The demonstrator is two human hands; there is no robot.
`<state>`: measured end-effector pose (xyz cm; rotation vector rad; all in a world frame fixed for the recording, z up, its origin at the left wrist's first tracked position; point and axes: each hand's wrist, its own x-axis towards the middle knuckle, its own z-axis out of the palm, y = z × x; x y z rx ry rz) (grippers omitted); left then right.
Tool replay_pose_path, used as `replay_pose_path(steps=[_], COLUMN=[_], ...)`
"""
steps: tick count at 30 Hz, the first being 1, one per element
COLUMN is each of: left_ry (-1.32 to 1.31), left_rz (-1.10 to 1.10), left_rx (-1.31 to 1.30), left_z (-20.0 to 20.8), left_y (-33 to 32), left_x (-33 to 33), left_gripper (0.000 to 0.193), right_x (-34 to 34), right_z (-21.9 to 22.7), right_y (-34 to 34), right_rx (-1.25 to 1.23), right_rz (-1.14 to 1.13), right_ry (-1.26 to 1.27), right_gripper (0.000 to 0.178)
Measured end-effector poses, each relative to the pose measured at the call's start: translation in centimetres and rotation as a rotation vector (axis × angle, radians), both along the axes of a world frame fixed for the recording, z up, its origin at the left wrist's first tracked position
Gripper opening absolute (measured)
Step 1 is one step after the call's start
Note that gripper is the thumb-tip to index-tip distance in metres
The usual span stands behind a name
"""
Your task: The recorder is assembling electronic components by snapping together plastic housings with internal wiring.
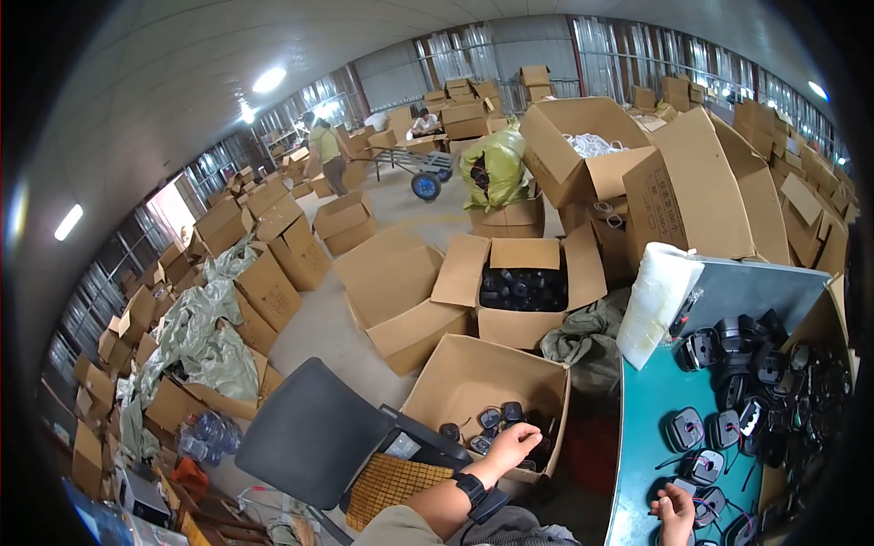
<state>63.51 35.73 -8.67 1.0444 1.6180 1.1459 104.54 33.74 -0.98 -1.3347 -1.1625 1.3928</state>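
Note:
My left hand (512, 448), with a dark band on its wrist, hangs over the near part of an open cardboard box (473, 369). Its fingers are curled together, and nothing shows between them. Small black round-cornered devices (490, 418) with wires lie on the box's floor. On the right, my right hand (674, 511) is low over a teal tabletop (648, 419). Its fingers are bent in beside black square devices with thin wires (706, 467); whatever they grip is hidden. More such devices (685, 429) lie around it, and black housings (769, 364) are heaped behind.
A dark office chair (314, 432) stands left of the box. Beyond it, another carton (523, 289) holds black parts. A roll of clear wrap (657, 300) leans at the table's far corner. Farther back are a hand cart (414, 164), a green sack (492, 168) and two people.

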Motion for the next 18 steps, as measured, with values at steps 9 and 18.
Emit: replay_pose_path(steps=[9, 18], left_ry=[0.047, -0.126], left_rz=[0.043, 0.164], left_rx=[0.059, 0.141], left_z=[0.6, 2.8], left_y=[0.5, 3.6], left_x=[-3.9, -8.5], left_gripper=[0.029, 0.024], right_x=[-2.1, -5.1], right_z=[1.6, 7.1], right_y=[0.5, 3.8], right_rx=[0.008, -0.001], right_rz=[-0.03, -0.054], right_ry=[0.002, -0.209], right_gripper=[0.039, 0.037])
